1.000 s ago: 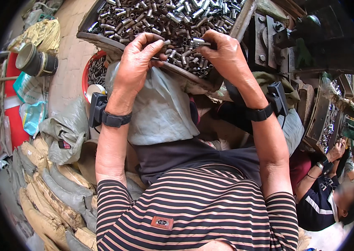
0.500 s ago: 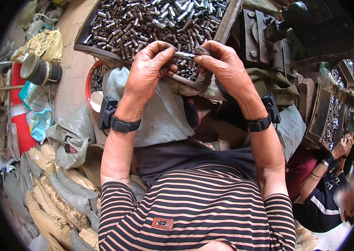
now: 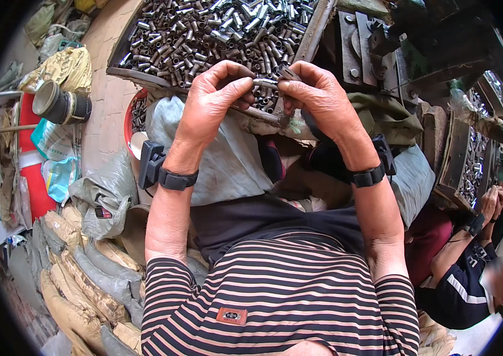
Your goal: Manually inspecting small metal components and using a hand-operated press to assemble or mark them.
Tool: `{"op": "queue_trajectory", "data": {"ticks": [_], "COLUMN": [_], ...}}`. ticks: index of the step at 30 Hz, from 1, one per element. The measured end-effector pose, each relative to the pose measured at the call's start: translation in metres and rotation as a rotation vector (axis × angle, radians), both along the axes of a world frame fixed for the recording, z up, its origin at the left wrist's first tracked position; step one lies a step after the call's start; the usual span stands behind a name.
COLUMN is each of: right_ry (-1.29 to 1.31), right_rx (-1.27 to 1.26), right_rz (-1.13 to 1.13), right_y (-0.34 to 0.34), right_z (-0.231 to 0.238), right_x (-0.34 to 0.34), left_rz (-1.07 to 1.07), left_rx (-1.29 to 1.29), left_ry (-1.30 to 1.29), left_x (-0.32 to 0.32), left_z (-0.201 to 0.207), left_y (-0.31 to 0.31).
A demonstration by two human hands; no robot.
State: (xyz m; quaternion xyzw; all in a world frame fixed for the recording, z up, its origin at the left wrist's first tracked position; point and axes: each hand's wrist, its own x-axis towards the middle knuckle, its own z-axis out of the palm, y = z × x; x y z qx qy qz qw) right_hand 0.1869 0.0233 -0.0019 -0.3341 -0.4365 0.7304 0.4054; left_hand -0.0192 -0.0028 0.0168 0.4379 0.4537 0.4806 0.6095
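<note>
Between my two hands a small shiny metal tube (image 3: 265,82) lies roughly level, held at both ends above the near edge of a bin. My left hand (image 3: 214,98) pinches its left end between thumb and fingers. At the other end my right hand (image 3: 317,95) has thumb and forefinger closed on the tube; a dark piece shows at those fingertips, its kind unclear. Right behind the hands, a heap of short metal tubes (image 3: 204,38), some dark and some bright, fills the wooden-edged bin (image 3: 138,76).
Dark machinery with bolted plates (image 3: 358,47) stands to the right of the bin. A red bucket (image 3: 128,121) holding more tubes is at the left. Filled sacks (image 3: 79,285) pile up at lower left. Another person (image 3: 459,279) works at the far right beside a second bin (image 3: 456,160).
The view has shifted slightly. Both hands stay over the bin's near edge with the tube between them; the left fingers have drawn slightly closer around its end.
</note>
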Motion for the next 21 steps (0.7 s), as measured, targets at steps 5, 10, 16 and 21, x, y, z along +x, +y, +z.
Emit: {"op": "queue_trajectory", "data": {"ticks": [5, 10, 16, 21], "right_ry": [0.091, 0.103, 0.123, -0.180], "right_rx": [-0.173, -0.170, -0.232, -0.003], "right_rz": [0.094, 0.206, 0.251, 0.129], "right_y": [0.000, -0.001, -0.003, -0.002], "right_z": [-0.005, 0.000, 0.007, 0.012], "right_x": [0.006, 0.006, -0.003, -0.012], "left_rz": [-0.101, -0.241, -0.292, 0.064], "left_rx": [0.138, 0.091, -0.002, -0.061], "left_ry": [0.258, 0.228, -0.056, -0.375], "left_x": [0.003, -0.003, -0.003, 0.003], "left_z": [0.010, 0.010, -0.004, 0.001], "left_y": [-0.006, -0.008, -0.011, -0.008]}}
